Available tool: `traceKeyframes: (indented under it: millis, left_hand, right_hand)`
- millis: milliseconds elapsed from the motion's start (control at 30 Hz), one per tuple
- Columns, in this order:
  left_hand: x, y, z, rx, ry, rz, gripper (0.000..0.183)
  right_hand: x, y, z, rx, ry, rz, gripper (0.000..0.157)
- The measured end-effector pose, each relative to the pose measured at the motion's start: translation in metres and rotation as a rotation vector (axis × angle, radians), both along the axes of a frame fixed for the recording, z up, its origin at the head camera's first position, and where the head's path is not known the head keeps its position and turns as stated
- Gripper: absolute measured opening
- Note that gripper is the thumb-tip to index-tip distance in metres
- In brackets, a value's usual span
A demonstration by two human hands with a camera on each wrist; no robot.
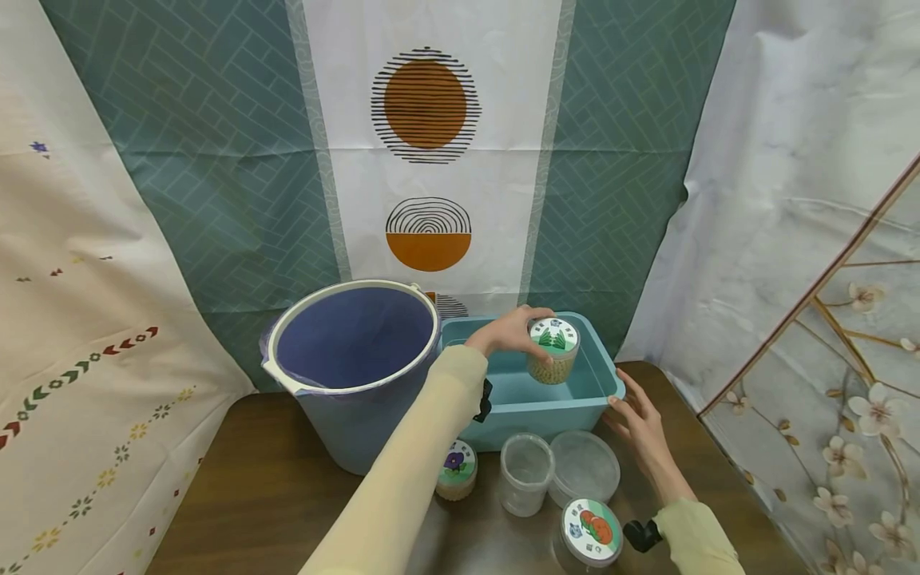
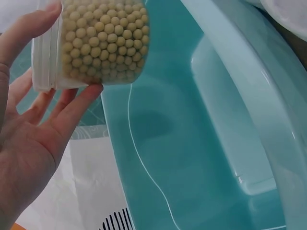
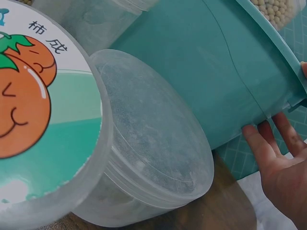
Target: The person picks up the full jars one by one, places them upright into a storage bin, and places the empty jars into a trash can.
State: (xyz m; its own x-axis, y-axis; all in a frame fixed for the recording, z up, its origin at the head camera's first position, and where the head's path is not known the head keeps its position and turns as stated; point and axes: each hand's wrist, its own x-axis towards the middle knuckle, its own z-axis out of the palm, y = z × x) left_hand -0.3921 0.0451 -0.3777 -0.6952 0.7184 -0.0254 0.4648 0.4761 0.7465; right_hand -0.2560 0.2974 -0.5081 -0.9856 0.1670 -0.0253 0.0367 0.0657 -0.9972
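Observation:
My left hand (image 1: 509,331) grips a clear plastic jar (image 1: 553,351) of round beige beans around its lidded end, holding it above the teal bin (image 1: 514,409). The jar's lid bears a green leafy label. In the left wrist view the jar (image 2: 105,43) lies across my fingers and thumb, over the bin's inside. My right hand (image 1: 638,419) is at the bin's right end, thumb at the rim and the other fingers against the outer wall. The right wrist view shows those fingertips (image 3: 252,134) touching the bin's side (image 3: 192,72).
A large blue bucket (image 1: 345,385) with a white rim stands left of the bin. In front are a jar with a purple flower label (image 1: 456,471), an empty-looking clear jar (image 1: 523,499), a wider frosted-lid container (image 1: 585,467) and a persimmon-label jar (image 1: 591,533). Patterned cloths hang around the wooden table (image 1: 237,479).

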Motion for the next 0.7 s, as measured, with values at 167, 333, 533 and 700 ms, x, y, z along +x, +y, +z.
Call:
traceKeyframes:
  millis: [167,333,533,700]
  left_hand:
    - [0.001,-0.008,-0.002,0.004,-0.046,0.013,0.097]
    - [0.005,-0.019,-0.002,0.03,-0.088,0.016,0.102]
    - [0.007,-0.029,-0.003,0.075,-0.111,0.0,0.097]
    - [0.007,-0.037,-0.003,0.094,-0.112,-0.006,0.096]
  right_hand:
    - [-0.001,-0.004,0.001,0.011,0.017,0.013,0.062]
    - [0.0,-0.004,0.001,0.007,0.016,0.009,0.063]
    - [0.001,-0.004,0.002,-0.004,0.009,0.005,0.063]
    - [0.001,-0.004,0.002,-0.01,0.007,0.003,0.063]
